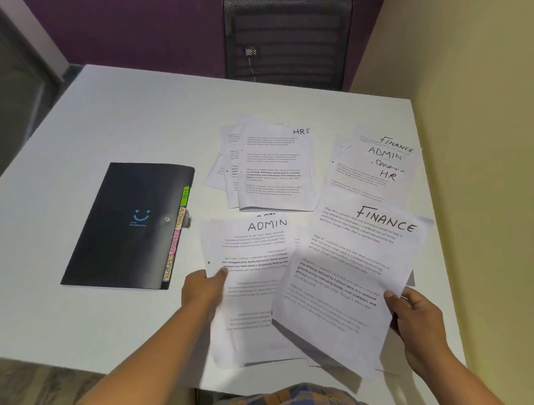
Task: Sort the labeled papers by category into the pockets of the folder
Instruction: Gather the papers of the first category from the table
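head view, black chair (286,39) behind table (109,116), closed folder (128,226) left of papers (257,248)

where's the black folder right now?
Head view: the black folder lies closed on the white table, left of the ADMIN sheet and just beyond the left hand, its colored tabs facing that sheet.

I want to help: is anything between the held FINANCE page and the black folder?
Yes. The white ADMIN sheet held by the left hand lies between the white FINANCE sheet and the closed black plastic folder.
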The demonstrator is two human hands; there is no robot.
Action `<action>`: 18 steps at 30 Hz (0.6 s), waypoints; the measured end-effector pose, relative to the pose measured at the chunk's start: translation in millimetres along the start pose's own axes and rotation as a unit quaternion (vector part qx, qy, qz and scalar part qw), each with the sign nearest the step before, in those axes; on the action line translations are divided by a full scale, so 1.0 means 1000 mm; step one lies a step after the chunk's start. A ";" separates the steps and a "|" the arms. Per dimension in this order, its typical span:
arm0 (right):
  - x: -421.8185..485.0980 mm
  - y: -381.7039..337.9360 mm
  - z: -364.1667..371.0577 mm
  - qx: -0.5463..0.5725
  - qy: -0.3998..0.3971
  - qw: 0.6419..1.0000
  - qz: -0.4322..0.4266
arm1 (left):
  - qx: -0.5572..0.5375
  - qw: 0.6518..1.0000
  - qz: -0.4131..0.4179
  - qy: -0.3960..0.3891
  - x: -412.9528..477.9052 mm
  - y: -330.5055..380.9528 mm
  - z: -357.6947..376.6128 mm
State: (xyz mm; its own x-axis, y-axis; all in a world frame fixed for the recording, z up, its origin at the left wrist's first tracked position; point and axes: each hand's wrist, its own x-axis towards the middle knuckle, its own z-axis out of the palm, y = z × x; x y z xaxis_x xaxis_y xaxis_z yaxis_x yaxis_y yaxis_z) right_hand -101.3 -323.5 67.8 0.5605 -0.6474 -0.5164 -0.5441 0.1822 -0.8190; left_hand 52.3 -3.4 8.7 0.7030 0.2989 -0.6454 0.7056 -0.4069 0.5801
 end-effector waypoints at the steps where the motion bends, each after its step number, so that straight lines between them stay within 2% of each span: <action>1: 0.000 0.000 0.000 0.002 -0.002 1.000 0.001 | -0.014 1.000 0.014 0.003 0.000 -0.003 -0.002; 6: 0.001 0.009 -0.001 0.016 -0.006 1.000 0.003 | -0.034 0.997 0.072 -0.023 -0.008 -0.007 -0.016; 13: -0.007 0.002 0.005 0.021 0.001 1.000 0.015 | -0.117 0.991 0.058 -0.028 -0.007 -0.008 -0.018; 18: -0.008 -0.003 0.004 0.032 -0.007 0.999 0.004 | -0.117 0.989 0.088 -0.032 -0.006 -0.002 -0.023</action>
State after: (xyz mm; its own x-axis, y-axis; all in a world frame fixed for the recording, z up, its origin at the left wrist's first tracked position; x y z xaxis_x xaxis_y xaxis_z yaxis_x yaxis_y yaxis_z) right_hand -101.5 -315.5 73.4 0.5651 -0.6352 -0.5265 -0.5078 0.2352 -0.8287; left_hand 48.2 15.4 23.0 0.8152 0.1833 -0.5495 0.5790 -0.2346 0.7808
